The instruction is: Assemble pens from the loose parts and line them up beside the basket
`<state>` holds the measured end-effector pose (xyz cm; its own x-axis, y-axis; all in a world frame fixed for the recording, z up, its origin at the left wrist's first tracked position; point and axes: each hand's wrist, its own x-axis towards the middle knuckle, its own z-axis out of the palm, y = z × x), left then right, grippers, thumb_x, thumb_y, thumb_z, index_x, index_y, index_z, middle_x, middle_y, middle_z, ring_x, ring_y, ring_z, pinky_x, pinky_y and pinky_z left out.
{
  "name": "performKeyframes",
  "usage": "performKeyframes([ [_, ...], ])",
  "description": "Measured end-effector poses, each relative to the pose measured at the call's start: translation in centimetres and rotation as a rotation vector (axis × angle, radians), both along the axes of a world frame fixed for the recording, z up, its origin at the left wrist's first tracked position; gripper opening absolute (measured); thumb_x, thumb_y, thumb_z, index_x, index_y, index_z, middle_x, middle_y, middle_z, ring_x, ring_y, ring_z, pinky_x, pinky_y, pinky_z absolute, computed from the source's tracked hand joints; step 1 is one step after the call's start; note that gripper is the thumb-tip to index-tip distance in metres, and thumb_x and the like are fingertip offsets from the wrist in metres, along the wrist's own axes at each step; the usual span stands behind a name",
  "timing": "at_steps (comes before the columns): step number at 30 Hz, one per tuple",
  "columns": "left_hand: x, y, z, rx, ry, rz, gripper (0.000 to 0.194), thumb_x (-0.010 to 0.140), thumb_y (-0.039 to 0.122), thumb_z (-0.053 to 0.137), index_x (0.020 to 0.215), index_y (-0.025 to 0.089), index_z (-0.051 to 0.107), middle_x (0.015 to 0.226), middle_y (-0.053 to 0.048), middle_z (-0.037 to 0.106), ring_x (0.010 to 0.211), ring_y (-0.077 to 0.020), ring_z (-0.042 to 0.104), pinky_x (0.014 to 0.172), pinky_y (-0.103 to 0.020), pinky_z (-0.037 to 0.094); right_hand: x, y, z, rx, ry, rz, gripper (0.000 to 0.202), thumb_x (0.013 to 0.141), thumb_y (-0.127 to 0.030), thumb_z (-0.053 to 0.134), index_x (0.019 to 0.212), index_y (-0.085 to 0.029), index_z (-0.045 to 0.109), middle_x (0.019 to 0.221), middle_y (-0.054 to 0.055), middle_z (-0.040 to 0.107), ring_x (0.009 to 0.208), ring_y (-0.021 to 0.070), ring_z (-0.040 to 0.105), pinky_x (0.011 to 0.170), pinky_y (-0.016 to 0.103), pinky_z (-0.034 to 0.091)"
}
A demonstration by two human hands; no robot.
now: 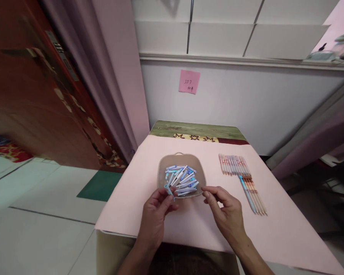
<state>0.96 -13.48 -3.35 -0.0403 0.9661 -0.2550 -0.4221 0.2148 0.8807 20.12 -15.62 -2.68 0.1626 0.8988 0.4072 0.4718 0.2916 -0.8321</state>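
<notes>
My left hand (158, 208) pinches a small light-blue pen part (169, 190) at the front left rim of a beige basket (162, 162). Inside the basket lie several blue, white and purple pen parts (186, 175). At the basket's front right corner is my right hand (225, 208), thumb and forefinger close together; whether something small is between them I cannot make out. Right of the basket, a row of several capped pens (233, 165) lies side by side. Nearer to me are several beige pens (253, 194) with a light-blue pen (247, 194) at their left.
A pink cover (132, 198) lies over the table, whose green patterned far edge (200, 130) shows by the wall. On the wall is a pink note (189, 81). A brown door (46, 95) and a curtain stand at the left.
</notes>
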Motion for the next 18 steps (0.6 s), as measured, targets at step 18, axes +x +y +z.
performKeyframes([
  [18,-2.4,0.3,0.1,0.111,0.168,0.093,0.028,0.067,0.031,0.076,0.09,0.016,0.069,0.09,-0.007,0.073,0.084,-0.0211,0.068,0.079,-0.035,0.057,1.5,6.6,0.0,-0.134,-0.638,-0.026,0.021,0.09,-0.028,0.051,0.096,-0.026,0.071,0.091,0.002,0.07,0.078,0.0162,0.065,0.067,0.024,0.046],
])
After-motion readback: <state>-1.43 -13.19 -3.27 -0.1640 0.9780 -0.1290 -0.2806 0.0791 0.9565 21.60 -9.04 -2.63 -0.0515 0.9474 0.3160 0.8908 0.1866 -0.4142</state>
